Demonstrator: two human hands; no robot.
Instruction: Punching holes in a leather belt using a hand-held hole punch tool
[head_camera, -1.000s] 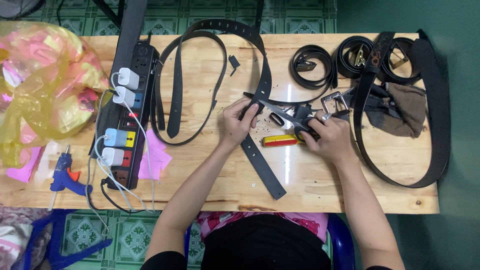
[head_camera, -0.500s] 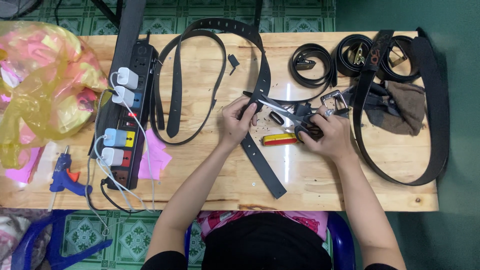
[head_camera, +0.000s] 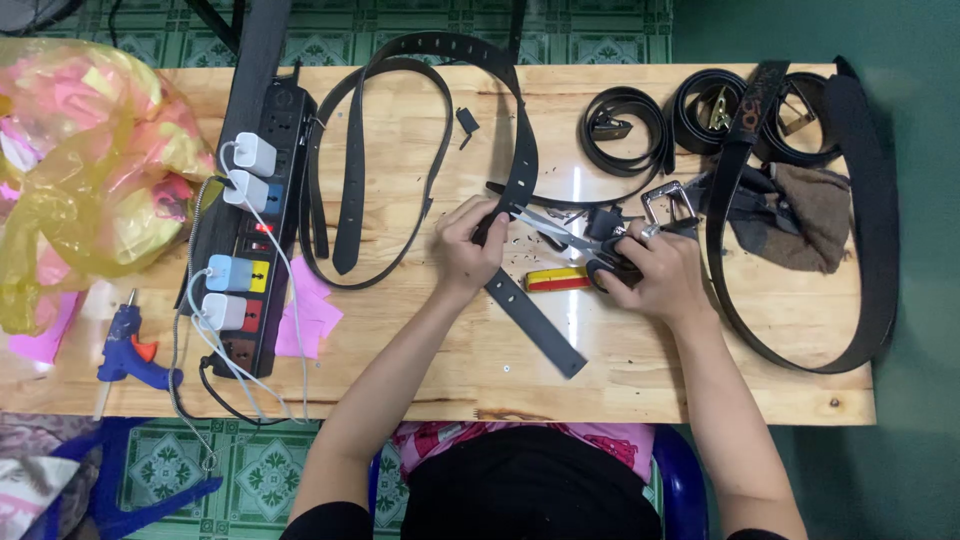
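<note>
My left hand (head_camera: 468, 245) pinches a long black belt (head_camera: 520, 160) flat on the wooden table (head_camera: 640, 400), near the belt's lower stretch that runs toward the front edge. In my right hand (head_camera: 655, 275) I grip a pair of scissors (head_camera: 560, 232) by the black handles, blades pointing left toward the belt beside my left fingers. A silver buckle (head_camera: 668, 203) lies just above my right hand. A small red and yellow tool (head_camera: 557, 281) rests between my hands.
Coiled black belts (head_camera: 625, 130) and a brown cloth (head_camera: 815, 215) sit at the back right. A black power strip (head_camera: 245, 230) with chargers, a blue glue gun (head_camera: 128, 350), pink paper scraps (head_camera: 310, 315) and a yellow plastic bag (head_camera: 80, 170) fill the left side.
The scissors' blades have shifted slightly closer to the belt at my left fingers. Both hands stay in nearly the same place.
</note>
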